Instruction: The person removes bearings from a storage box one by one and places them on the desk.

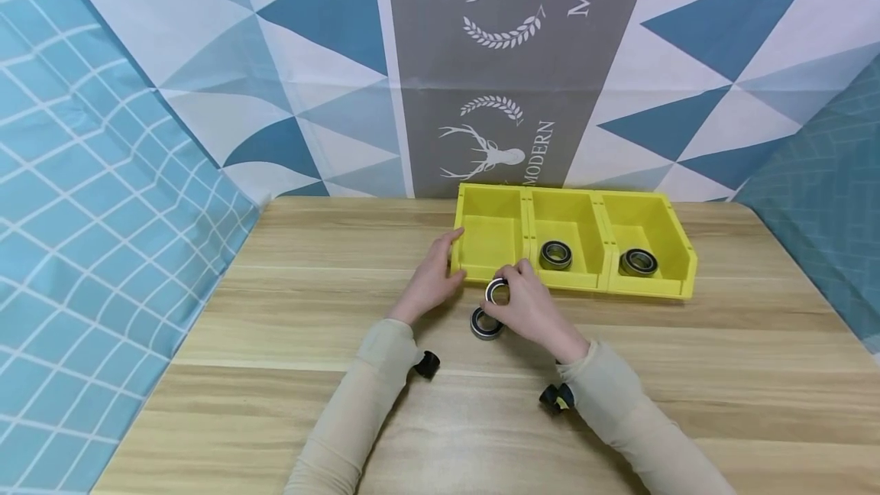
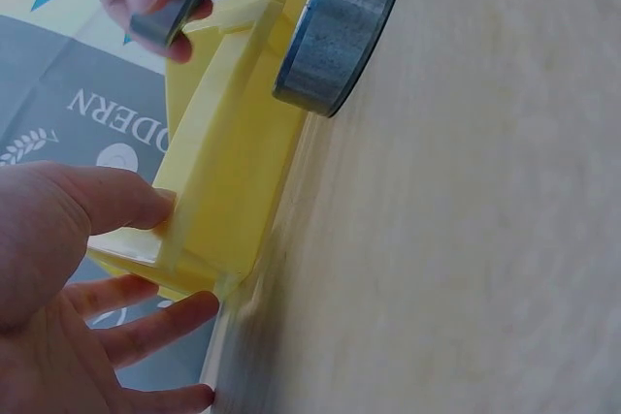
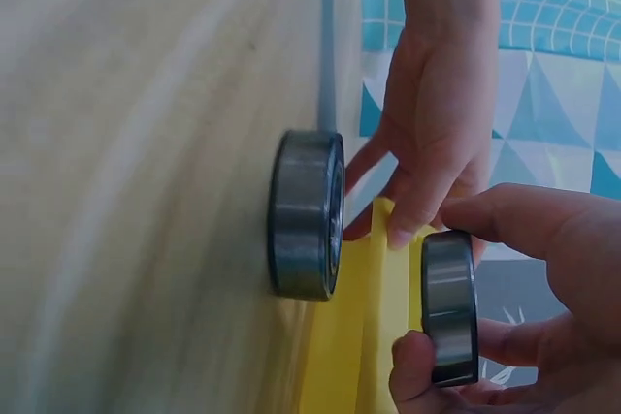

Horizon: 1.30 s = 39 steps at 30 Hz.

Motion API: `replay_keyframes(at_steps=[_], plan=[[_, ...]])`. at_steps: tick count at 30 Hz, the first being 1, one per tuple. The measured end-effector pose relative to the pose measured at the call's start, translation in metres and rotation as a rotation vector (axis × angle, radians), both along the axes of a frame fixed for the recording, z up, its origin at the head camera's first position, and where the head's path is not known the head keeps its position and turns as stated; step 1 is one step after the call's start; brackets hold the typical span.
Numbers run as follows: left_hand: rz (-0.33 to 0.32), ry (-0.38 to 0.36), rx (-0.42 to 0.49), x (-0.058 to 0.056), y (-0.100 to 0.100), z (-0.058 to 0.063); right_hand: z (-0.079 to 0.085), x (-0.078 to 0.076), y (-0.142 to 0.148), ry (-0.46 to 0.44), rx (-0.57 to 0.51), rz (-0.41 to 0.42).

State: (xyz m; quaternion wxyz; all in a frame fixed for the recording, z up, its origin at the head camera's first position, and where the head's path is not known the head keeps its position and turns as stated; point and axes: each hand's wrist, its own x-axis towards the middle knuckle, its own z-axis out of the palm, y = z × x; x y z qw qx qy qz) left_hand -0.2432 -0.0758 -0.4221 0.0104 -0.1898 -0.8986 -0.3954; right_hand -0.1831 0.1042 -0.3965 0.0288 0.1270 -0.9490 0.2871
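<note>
My right hand pinches a ball bearing, a steel ring with a dark seal, between thumb and fingers. It is raised just in front of the yellow bin row. Below it, a second bearing lies on the wooden table; the held one partly overlaps it in the head view. My left hand touches the left front corner of the bins, thumb on the front lip and fingers spread along the side, as the left wrist view shows.
The row has three compartments. One bearing sits in the middle compartment and another in the right one; the left compartment shows a bare floor. A patterned cloth hangs behind the table.
</note>
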Motion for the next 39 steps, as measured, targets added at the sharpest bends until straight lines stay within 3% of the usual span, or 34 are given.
replay_keyframes(at_steps=[26,39], plan=[[0.004,-0.013,0.005,0.000,0.001,0.001,-0.007,0.034,0.007,-0.186,0.095,0.074],[0.016,-0.022,0.003,0.000,0.001,0.000,-0.010,0.044,0.007,-0.205,0.136,0.083]])
